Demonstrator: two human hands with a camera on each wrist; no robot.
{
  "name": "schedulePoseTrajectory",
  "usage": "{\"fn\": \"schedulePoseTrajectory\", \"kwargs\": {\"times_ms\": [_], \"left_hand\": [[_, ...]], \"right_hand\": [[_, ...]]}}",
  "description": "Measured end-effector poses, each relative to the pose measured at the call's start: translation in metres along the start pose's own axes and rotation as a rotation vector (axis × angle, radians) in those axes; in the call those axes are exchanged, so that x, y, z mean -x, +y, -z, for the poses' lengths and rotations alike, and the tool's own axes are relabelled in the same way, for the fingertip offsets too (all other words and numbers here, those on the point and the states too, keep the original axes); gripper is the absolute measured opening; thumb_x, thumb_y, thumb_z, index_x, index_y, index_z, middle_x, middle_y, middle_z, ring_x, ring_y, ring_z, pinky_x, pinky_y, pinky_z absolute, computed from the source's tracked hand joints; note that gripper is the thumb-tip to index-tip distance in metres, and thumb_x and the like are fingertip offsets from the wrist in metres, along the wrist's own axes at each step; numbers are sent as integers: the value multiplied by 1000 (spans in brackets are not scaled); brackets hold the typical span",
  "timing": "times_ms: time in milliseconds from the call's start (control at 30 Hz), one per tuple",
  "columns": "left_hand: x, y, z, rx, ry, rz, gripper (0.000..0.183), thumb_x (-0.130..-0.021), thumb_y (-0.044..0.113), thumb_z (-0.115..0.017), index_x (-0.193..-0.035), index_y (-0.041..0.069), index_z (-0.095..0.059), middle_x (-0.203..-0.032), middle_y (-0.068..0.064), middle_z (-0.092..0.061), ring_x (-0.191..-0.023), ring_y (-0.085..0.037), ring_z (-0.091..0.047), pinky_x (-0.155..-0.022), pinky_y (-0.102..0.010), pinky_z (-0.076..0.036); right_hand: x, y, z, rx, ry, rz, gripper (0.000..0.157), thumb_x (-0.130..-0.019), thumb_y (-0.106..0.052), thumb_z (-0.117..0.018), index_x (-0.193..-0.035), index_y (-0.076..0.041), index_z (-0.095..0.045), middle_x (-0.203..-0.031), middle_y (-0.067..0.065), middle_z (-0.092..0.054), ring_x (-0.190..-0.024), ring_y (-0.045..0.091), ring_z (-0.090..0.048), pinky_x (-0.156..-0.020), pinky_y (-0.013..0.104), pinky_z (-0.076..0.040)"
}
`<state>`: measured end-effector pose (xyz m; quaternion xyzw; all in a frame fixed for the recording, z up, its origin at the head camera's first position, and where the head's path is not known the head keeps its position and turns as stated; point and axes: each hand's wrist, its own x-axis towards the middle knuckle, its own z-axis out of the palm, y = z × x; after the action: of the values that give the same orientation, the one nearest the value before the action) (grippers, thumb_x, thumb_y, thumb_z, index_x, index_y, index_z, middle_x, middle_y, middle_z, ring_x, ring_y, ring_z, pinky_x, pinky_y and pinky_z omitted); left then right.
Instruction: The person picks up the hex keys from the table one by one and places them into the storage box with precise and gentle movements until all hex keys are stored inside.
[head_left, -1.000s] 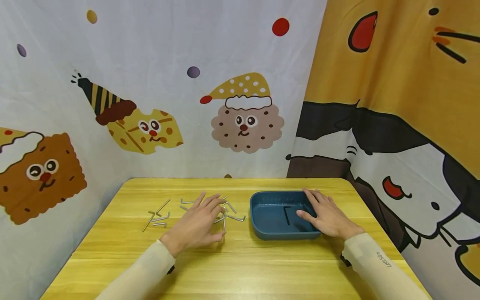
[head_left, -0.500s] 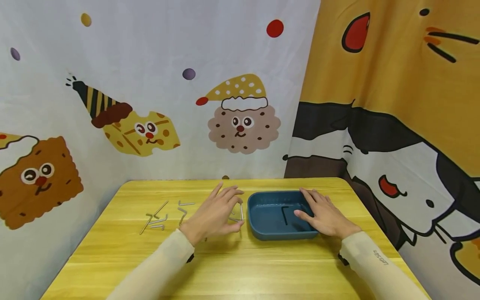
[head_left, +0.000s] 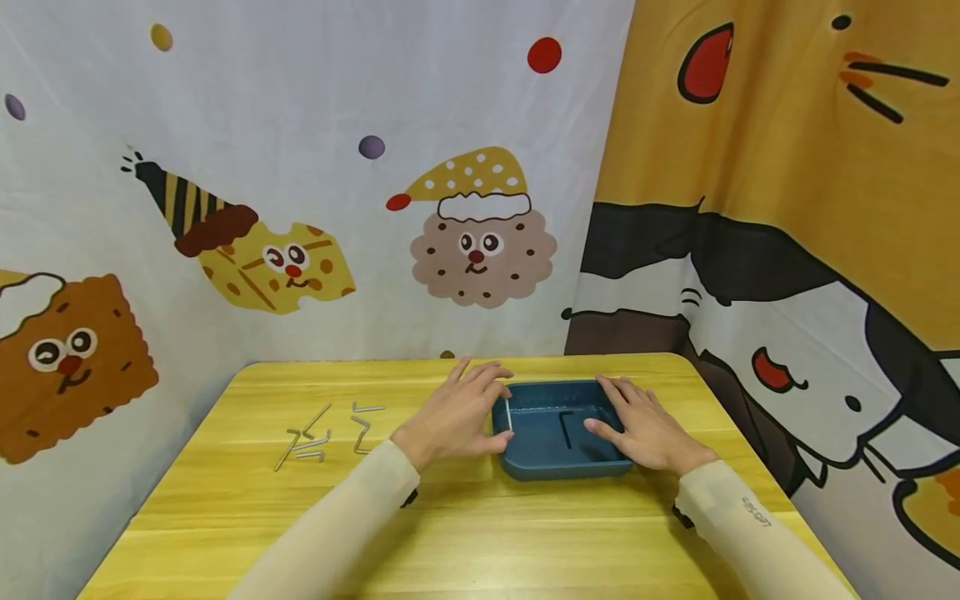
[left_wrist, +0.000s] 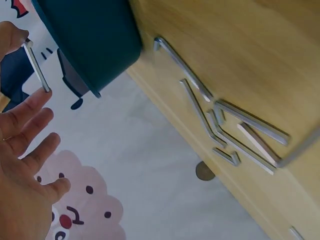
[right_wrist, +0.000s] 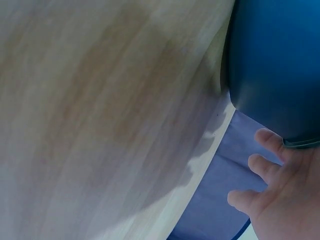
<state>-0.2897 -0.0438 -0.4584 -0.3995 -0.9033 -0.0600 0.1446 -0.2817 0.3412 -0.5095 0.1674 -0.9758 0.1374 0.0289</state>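
Note:
My left hand (head_left: 459,414) pinches a silver hex key (left_wrist: 37,69) by its two ends, between thumb and forefinger; its other fingers are spread. In the head view that hand is at the left rim of a blue rectangular tray (head_left: 566,472), and the key overlaps the rim there. A black hex key (head_left: 566,433) lies inside on the tray's floor. My right hand (head_left: 647,429) rests over the tray's right rim, thumb to the inside and fairly straight fingers along and beyond the edge. In the right wrist view, its fingers (right_wrist: 265,170) extend past the tray's outer wall.
Several silver hex keys (head_left: 311,444) lie loosely grouped on the left of the wooden table (head_left: 480,533), with a few more, such as this bent key (head_left: 367,408), nearer the middle. Others show beneath the left hand in the left wrist view. A cartoon-printed curtain (head_left: 300,125) hangs behind the table.
My left hand came away from the loose hex keys with one pinched in its fingers and moved right to the tray's left rim. The right hand stays on the tray.

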Motion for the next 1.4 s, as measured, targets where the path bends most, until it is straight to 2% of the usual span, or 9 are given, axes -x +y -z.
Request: {"fn": "schedulePoseTrajectory", "kwargs": {"times_ms": [300, 533, 800, 1067, 1233, 1400], "left_hand": [[-22, 8, -6, -30, -61, -13, 56, -105, 66, -76, -138, 21, -76, -173, -1, -58, -174, -32, -43, -145, -72, -27], [-38, 13, -8, -68, -100, -31, 55, -105, 69, -73, -138, 25, -75, -174, 2, -57, -174, -30, -42, -146, -71, -25], [-63, 19, -11, -62, -153, -64, 55, -104, 66, -77, -138, 24, -78, -172, 2, -59, -169, -25, -49, -146, -71, -25], [-88, 23, -15, -84, -239, -93, 54, -105, 66, -78, -139, 25, -78, -172, 2, -60, -165, -21, -53, -146, -70, -26], [-96, 25, -19, -98, -289, -114, 55, -105, 66, -79, -140, 24, -79, -172, 3, -59, -165, -21, -53, -147, -71, -23], [-101, 28, -23, -152, -335, -142, 56, -105, 68, -78, -143, 26, -77, -173, 3, -56, -165, -18, -53, -147, -70, -23]], "right_hand": [[0, -1, 0, 2, -6, -7, 97, -116, -73, -54, -186, -12, -28, -186, 28, -39, -172, 58, -35, -138, 86, -23], [-1, -1, 1, 7, -11, -13, 98, -115, -75, -53, -186, -12, -28, -185, 28, -39, -172, 59, -36, -138, 86, -23], [-1, 1, 1, 12, -20, -17, 99, -115, -75, -52, -187, -12, -27, -185, 29, -39, -171, 59, -38, -138, 87, -23], [-2, 1, 1, 10, -21, -16, 99, -115, -75, -53, -187, -12, -27, -185, 29, -38, -172, 60, -36, -138, 87, -23], [-3, 1, 0, 9, -18, -14, 99, -115, -75, -53, -187, -12, -27, -186, 28, -38, -172, 59, -35, -137, 87, -23], [-3, 0, 1, 8, -23, -15, 99, -115, -75, -52, -186, -12, -27, -185, 29, -38, -172, 60, -35, -137, 87, -24]]}}
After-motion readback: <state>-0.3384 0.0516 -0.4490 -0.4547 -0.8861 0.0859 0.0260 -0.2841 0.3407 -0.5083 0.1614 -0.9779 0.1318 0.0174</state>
